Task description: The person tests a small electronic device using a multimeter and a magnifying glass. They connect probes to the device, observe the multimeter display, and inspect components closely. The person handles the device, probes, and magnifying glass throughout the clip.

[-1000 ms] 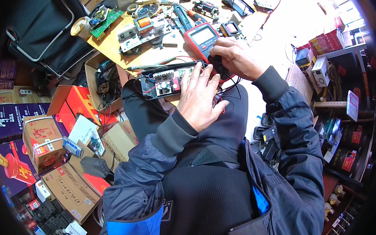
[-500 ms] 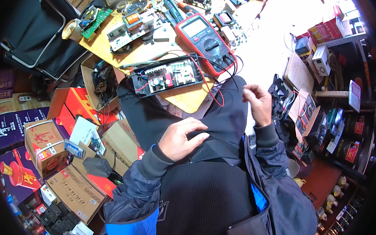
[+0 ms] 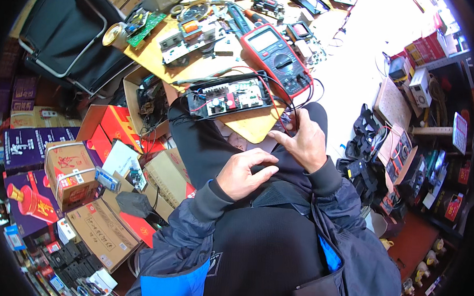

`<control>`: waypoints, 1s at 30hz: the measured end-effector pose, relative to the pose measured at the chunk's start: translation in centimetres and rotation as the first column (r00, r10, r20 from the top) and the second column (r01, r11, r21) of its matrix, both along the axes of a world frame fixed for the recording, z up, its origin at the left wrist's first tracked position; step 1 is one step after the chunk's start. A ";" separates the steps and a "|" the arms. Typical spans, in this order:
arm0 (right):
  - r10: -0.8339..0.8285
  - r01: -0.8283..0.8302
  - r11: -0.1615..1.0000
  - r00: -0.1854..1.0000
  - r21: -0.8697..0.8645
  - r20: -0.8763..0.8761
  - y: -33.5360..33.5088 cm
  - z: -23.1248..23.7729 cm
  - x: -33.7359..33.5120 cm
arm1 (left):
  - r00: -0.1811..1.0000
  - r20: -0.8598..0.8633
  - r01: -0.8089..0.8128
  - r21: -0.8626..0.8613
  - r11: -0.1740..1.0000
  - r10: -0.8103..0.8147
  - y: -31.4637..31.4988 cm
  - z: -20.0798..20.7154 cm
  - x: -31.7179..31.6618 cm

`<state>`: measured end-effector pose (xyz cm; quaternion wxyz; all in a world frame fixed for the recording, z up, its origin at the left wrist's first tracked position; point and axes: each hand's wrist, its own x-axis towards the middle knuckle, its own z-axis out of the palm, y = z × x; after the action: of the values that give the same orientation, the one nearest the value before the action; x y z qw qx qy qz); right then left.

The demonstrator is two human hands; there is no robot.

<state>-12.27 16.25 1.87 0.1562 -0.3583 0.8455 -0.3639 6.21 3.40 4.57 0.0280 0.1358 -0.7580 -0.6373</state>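
Note:
My left hand hovers over my lap with thumb and fingers apart and nothing in it. Over my right thigh, my right hand reaches to the test leads; its thumb and fingers are spread, and a red lead passes between them. Whether the fingers touch the lead I cannot tell. The leads run from a red and dark grey multimeter on the table. In front of it, a circuit board in an open black case lies at the table's near corner.
On the yellow table are more circuit boards, a green board and tools. Cardboard boxes crowd my left side, below a black folding chair. Black straps and shelves with goods stand at my right.
My right hand has moved left and inward, from beside the thigh to the test leads, and its fingers have spread. My left hand keeps its pose. The whole view has shifted slightly.

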 end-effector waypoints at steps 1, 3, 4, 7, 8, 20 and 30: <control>-0.012 0.011 1.000 0.995 0.012 0.098 -0.2 -0.1 0.3 | 1.000 -0.004 -0.013 0.013 1.000 0.013 0.0 0.0 0.0; -0.009 0.010 1.000 0.991 -0.003 0.132 -0.6 0.0 0.6 | 1.000 0.011 -0.022 0.060 0.998 0.022 -0.1 0.2 0.1; 0.011 0.010 0.996 0.972 -0.087 0.234 -0.5 0.2 0.7 | 0.999 0.022 -0.032 0.090 0.995 0.030 -0.1 0.2 0.1; 0.044 0.041 0.961 0.954 -0.274 0.296 -0.5 1.3 0.5 | 0.997 0.042 -0.067 0.196 0.978 0.060 -0.6 0.4 -0.2; 0.039 0.012 0.969 0.979 -0.248 0.198 -0.6 1.6 0.3 | 0.992 0.067 -0.120 0.281 0.952 0.105 -0.5 0.4 -0.4; 0.142 0.094 0.908 0.847 -0.407 0.513 -2.6 2.4 1.2 | 0.974 0.016 -0.197 0.541 0.818 0.225 -1.9 0.8 -1.3; 0.728 -0.665 0.594 0.684 -0.453 -0.048 -4.0 10.7 5.4 | 0.807 -0.178 0.127 0.984 0.129 0.564 -11.1 3.7 0.8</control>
<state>-6.90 12.26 12.60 0.2615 -0.6587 0.5200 -0.4769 7.02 -7.73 8.24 0.2358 0.0597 -0.0942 -0.9654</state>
